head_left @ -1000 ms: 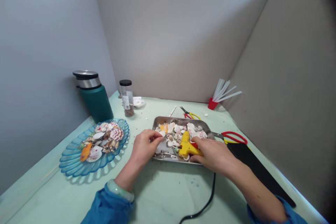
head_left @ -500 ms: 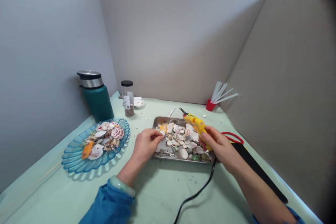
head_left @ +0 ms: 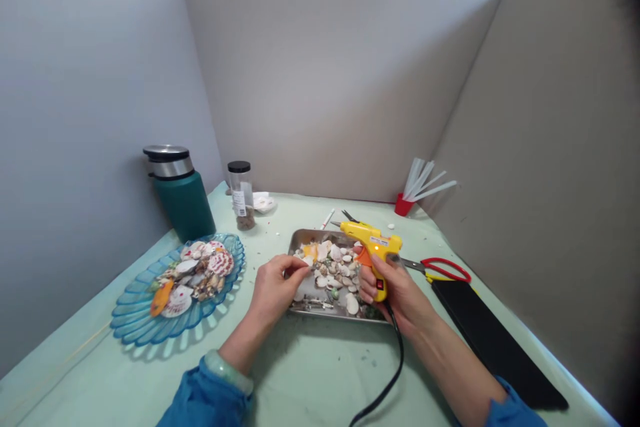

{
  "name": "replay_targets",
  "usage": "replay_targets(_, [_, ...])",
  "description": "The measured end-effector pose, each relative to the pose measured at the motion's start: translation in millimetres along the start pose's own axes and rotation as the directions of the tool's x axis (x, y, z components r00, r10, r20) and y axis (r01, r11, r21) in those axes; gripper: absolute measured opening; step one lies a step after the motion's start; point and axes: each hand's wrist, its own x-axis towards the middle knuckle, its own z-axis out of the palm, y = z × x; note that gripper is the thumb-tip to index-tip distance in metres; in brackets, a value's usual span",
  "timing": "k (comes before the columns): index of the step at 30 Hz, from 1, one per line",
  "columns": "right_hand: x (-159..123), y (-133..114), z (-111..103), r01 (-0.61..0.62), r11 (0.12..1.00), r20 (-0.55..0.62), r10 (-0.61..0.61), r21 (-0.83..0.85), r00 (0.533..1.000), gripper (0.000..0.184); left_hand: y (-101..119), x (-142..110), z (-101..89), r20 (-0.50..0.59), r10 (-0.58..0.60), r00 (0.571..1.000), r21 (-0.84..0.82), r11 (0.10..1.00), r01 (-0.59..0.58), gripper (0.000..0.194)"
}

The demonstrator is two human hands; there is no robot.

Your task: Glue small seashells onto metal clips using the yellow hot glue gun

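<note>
Turned in the grip since half a second ago, the yellow plastic glue gun point(head_left: 373, 237) now shows its flat side and red switch, with its slim nozzle point(head_left: 337, 224) swung to point leftward and slightly away from the person. Bare and wrapped around the handle, the right hand point(head_left: 397, 290) holds it with fingers curled near the orange trigger point(head_left: 363, 257); whether that trigger is pressed cannot be told. The left hand point(head_left: 273, 287) has hardly moved: thumb and forefinger are pinched together over the left end of the shallow rectangular steel tray point(head_left: 311, 291), and whether something small sits between them is too fine to make out. What matters most is how nozzle and pinch stand: the barrel, the gun's long axis, runs nearly crosswise, its tip to the right of the left fingertips and farther out, near but apart, so it aims past them rather than at them. Its handle drops back toward the right palm, and the black cord point(head_left: 401, 350) trails below toward the person. Between the hands lie pale mixed seashells point(head_left: 334, 267); left of the left hand is the scalloped blue glass plate point(head_left: 125, 313).
</note>
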Motion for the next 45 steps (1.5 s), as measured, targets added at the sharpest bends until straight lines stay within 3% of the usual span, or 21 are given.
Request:
replay_targets(5, [-4, 1, -1, 0.012, 0.999, -0.017, -0.012, 0.032, 1.000, 0.030, -3, -1, 5.2, 0.022, 0.002, 1.000, -0.011, 1.000, -0.002, 0.009])
replay_targets(13, [-6, -4, -1, 0.004, 1.000, -0.017, -0.004, 0.004, 1.000, 0.029, 2, 0, 4.9, -0.041, -0.029, 0.999, -0.072, 0.997, 0.026, 0.012])
replay_targets(24, [-14, -3, 1, 0.097, 0.941, -0.091, -0.133, -0.325, 0.987, 0.028, 16, 17, 8.8, -0.110, -0.055, 0.992, -0.180, 0.983, 0.035, 0.011])
replay_targets(26, [-18, -3, 1, 0.169, 0.860, -0.093, -0.242, -0.482, 0.966, 0.024, 18, 13, 6.8, -0.126, -0.065, 0.990, -0.202, 0.979, 0.039, 0.011])
replay_targets(30, [-23, -4, 3, 0.309, 0.448, 0.107, -0.422, -0.839, 0.900, 0.014, 20, 6, 3.7, -0.143, -0.092, 0.985, -0.241, 0.969, 0.056, 0.012])
replay_targets(32, [-24, -4, 5, 0.341, 0.327, 0.191, -0.413, -0.882, 0.891, 0.013, 20, 5, 3.6, -0.139, -0.106, 0.985, -0.267, 0.961, 0.066, 0.013])
replay_targets(35, [-24, -4, 6, 0.372, 0.234, 0.262, -0.394, -0.898, 0.881, 0.012, 19, 6, 5.0, -0.117, -0.168, 0.979, -0.393, 0.913, 0.110, 0.014])
replay_targets(39, [-24, -1, 3, 0.410, 0.179, 0.322, -0.377, -0.895, 0.869, 0.017, 20, 6, 6.4, -0.023, -0.288, 0.957, -0.627, 0.750, 0.211, 0.015])
replay_targets(45, [-26, 0, 2, 0.513, 0.038, 0.456, -0.407, -0.857, 0.792, 0.022, 25, 7, 6.5, 0.072, -0.364, 0.928, -0.747, 0.597, 0.292, 0.017])
